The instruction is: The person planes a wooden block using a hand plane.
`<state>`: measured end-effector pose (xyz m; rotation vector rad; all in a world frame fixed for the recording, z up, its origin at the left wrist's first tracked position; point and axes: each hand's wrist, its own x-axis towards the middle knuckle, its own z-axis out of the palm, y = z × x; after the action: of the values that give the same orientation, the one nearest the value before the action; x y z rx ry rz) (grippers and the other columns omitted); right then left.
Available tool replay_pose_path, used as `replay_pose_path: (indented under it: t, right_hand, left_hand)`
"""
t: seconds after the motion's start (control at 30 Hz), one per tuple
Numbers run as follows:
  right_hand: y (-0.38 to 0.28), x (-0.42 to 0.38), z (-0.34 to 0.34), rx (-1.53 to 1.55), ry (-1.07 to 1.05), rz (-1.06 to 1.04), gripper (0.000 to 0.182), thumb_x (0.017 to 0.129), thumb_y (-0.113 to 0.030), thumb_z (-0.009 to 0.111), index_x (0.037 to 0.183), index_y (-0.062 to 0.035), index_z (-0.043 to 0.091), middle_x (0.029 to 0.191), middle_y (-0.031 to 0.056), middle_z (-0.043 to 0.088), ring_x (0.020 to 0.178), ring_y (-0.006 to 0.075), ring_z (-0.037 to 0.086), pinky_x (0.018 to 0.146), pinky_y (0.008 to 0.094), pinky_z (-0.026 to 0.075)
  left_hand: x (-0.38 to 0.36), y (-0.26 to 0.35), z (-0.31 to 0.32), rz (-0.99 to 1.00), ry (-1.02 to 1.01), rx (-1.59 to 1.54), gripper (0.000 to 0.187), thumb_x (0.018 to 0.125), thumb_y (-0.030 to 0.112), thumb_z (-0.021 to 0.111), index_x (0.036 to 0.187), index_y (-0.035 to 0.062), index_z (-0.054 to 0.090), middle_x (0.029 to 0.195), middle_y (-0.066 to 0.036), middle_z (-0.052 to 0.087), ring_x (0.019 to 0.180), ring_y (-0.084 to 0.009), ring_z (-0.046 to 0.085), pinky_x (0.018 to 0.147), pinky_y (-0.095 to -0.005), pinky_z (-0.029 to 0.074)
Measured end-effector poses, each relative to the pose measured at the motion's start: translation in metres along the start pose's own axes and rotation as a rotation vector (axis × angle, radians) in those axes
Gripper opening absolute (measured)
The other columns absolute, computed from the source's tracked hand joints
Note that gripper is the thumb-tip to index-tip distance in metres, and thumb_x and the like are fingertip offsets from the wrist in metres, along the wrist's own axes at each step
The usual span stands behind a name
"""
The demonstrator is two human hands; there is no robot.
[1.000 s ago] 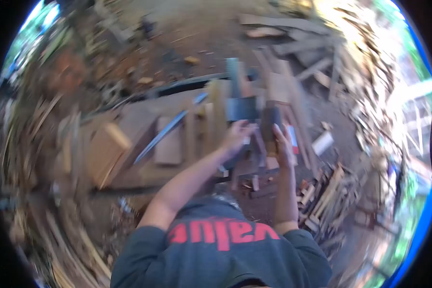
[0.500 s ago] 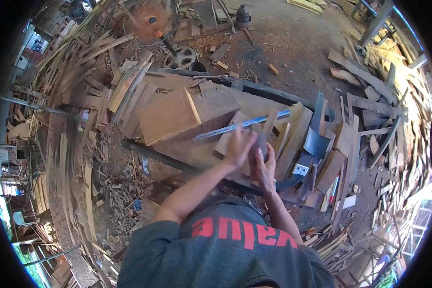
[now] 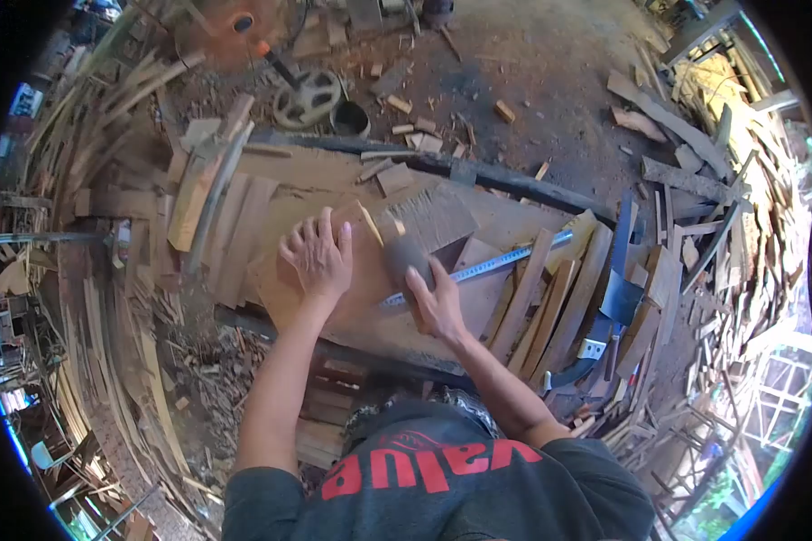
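Observation:
My left hand [image 3: 318, 257] lies with fingers spread on a flat brown wooden board [image 3: 284, 288] on the workbench. In my right hand [image 3: 438, 298] is a dark grey sanding block [image 3: 408, 260], gripped along its side and held at the board's pale right edge [image 3: 370, 222]. A rough wooden block [image 3: 438, 215] lies just beyond it. To the right of my right hand, a blue-white measuring tape [image 3: 505, 260] stretches across the bench.
Wood strips [image 3: 523, 284] and a handsaw [image 3: 619, 293] lie on the bench's right side. More planks [image 3: 209, 194] rest at its left. Beyond the dark bench rail [image 3: 514, 183] are a spoked wheel [image 3: 309, 99] and a round pot [image 3: 349, 119]. Offcuts [image 3: 686, 185] litter the floor.
Both hands have moved left, from the middle of the bench to the board. My left hand has left the sanding block and now lies on the board; my right hand still holds the block.

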<state>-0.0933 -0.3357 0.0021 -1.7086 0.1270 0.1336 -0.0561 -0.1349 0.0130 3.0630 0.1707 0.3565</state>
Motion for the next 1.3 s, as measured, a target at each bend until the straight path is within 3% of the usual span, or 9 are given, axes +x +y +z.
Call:
replay_pose_path:
  t: [0.17,0.23,0.37,0.6,0.77,1.0,1.1,1.2,1.3]
  right_hand:
    - [-0.024,0.077,0.035,-0.166,-0.035,-0.003,0.046,0.096,-0.037,0.065,0.12,0.0028,0.061,0.095,0.0264,0.069,0.09,0.03,0.07,0.079,0.0402,0.053]
    - [-0.031,0.071,0.027,-0.147,-0.044,0.017,0.042,0.092,-0.03,0.069,0.12,0.001,0.063,0.109,0.0305,0.066,0.101,0.0471,0.064,0.085,0.0444,0.052]
    - [-0.022,-0.015,-0.014,-0.067,-0.103,0.168,0.051,0.09,-0.022,0.072,0.134,0.001,0.059,0.122,0.0228,0.067,0.117,0.0321,0.065,0.101,0.0412,0.049]
    - [-0.053,0.102,0.04,0.015,-0.09,0.129,0.048,0.089,-0.02,0.074,0.131,-0.0004,0.06,0.117,0.0253,0.067,0.106,0.0396,0.066,0.092,0.0402,0.051]
    - [-0.028,-0.02,-0.017,-0.044,-0.1,0.068,0.051,0.088,-0.024,0.074,0.131,-0.001,0.061,0.116,0.0253,0.067,0.107,0.039,0.066,0.093,0.0415,0.051]
    - [-0.056,0.111,0.053,-0.108,-0.042,-0.111,0.051,0.088,-0.029,0.073,0.13,-0.0041,0.063,0.118,0.0261,0.066,0.11,0.0415,0.065,0.093,0.0416,0.051]
    - [-0.054,0.086,0.026,0.019,-0.164,0.114,0.051,0.088,-0.03,0.073,0.131,-0.0039,0.062,0.121,0.0272,0.065,0.113,0.0412,0.065,0.094,0.0417,0.051]
    - [-0.028,0.006,-0.006,0.044,-0.095,0.017,0.051,0.089,-0.029,0.073,0.13,-0.0013,0.062,0.113,0.0252,0.069,0.108,0.0358,0.069,0.091,0.0397,0.053]
    - [-0.029,0.019,0.002,0.065,-0.098,0.091,0.051,0.089,-0.029,0.073,0.129,0.0007,0.062,0.109,0.0256,0.07,0.103,0.0337,0.071,0.089,0.0404,0.054]
  left_hand:
    - [0.004,0.005,-0.014,-0.024,-0.102,-0.012,0.047,0.102,0.044,0.044,0.137,0.0132,0.051,0.123,-0.014,0.058,0.122,-0.0353,0.047,0.107,-0.059,0.023]
    - [0.008,0.007,-0.015,-0.035,-0.105,-0.037,0.047,0.1,0.043,0.047,0.135,0.0121,0.053,0.123,-0.014,0.058,0.122,-0.0361,0.047,0.108,-0.0602,0.022]
    - [0.012,0.008,-0.019,-0.009,-0.128,-0.017,0.046,0.103,0.042,0.043,0.137,0.0112,0.048,0.124,-0.014,0.056,0.121,-0.0366,0.047,0.106,-0.0571,0.025]
    - [0.009,0.008,-0.02,-0.006,-0.144,-0.011,0.046,0.103,0.042,0.043,0.137,0.0105,0.047,0.124,-0.014,0.055,0.122,-0.0365,0.046,0.106,-0.0565,0.025]
    - [0.008,0.007,-0.015,-0.011,-0.138,-0.019,0.047,0.1,0.043,0.049,0.135,0.0106,0.049,0.123,-0.014,0.055,0.123,-0.0362,0.044,0.106,-0.0586,0.023]
    - [0.004,0.0,-0.006,0.005,-0.13,0.043,0.048,0.1,0.043,0.048,0.135,0.0095,0.048,0.123,-0.014,0.055,0.122,-0.0364,0.044,0.106,-0.0583,0.024]
    - [0.006,0.004,-0.009,-0.016,-0.145,0.042,0.049,0.101,0.044,0.047,0.135,0.0094,0.049,0.124,-0.015,0.055,0.123,-0.0363,0.044,0.106,-0.0579,0.024]
    - [0.007,0.007,-0.018,0.006,-0.148,0.016,0.05,0.104,0.046,0.04,0.137,0.0092,0.049,0.126,-0.013,0.055,0.123,-0.0353,0.046,0.106,-0.0544,0.024]
    - [0.008,0.007,-0.018,-0.006,-0.167,0.014,0.052,0.104,0.047,0.039,0.138,0.009,0.048,0.127,-0.014,0.055,0.123,-0.0351,0.045,0.107,-0.0541,0.024]
